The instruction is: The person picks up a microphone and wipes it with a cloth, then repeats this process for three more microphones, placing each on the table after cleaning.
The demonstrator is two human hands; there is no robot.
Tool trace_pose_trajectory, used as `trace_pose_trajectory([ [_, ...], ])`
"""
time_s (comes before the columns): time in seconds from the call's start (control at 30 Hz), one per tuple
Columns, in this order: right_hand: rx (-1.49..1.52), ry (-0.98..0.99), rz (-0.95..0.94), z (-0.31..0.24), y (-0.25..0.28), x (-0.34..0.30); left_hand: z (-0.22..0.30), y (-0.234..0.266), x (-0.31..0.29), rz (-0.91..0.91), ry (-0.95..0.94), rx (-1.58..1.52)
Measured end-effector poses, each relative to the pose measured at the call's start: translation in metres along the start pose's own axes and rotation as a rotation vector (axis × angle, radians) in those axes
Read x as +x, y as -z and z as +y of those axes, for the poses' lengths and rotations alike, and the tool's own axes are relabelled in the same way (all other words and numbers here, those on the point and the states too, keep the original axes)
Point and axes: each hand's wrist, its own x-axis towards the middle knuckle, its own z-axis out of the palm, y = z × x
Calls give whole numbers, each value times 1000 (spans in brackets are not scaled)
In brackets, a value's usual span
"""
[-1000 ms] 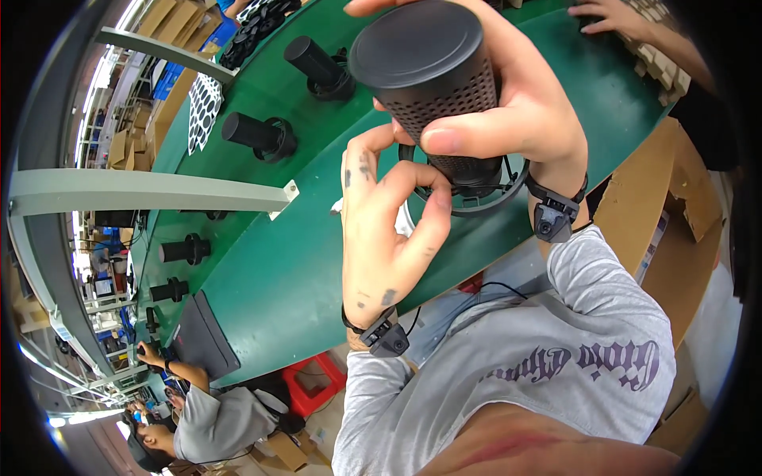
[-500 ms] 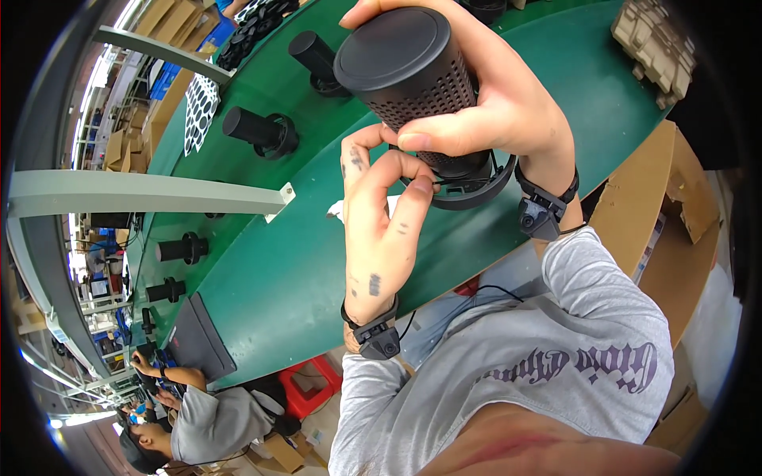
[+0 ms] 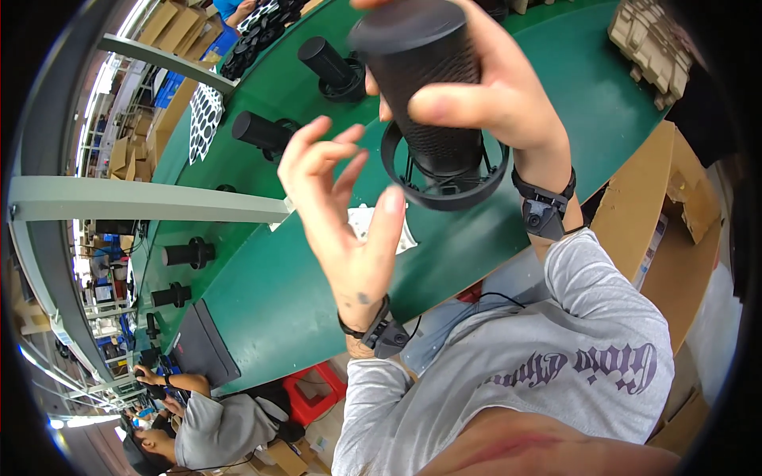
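Note:
My right hand (image 3: 512, 99) is wrapped round a black perforated cylinder (image 3: 425, 67) with a flat round cap, holding it up over the green table. At the cylinder's lower end sits a wide black ring (image 3: 464, 200), joined to it by thin struts. My left hand (image 3: 337, 226) is off to the left of the ring, fingers spread, with nothing in it. Its thumb comes close to the ring's edge. Behind that hand, a small white sheet (image 3: 407, 232) lies on the table, partly hidden.
Several similar black cylinders with rings, such as this one (image 3: 325, 62), lie along the green line to the left. A pale metal post (image 3: 151, 196) reaches across there. Moulded trays (image 3: 651, 51) are stacked far right, above a cardboard box (image 3: 635, 202). A co-worker (image 3: 214, 432) sits at lower left.
My left hand has let go at the ring, moved left and spread its fingers. The right hand has raised the cylinder slightly and tilted it, so the ring shows more fully.

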Motion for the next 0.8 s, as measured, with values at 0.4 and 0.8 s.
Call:
trace_pose_trajectory([
  [0.4,112,-408,715,-47,-42,3,-5,2,2,68,19,-303],
  [0.8,-74,-330,8,-37,-63,-3,-14,43,1,160,-303,171],
])
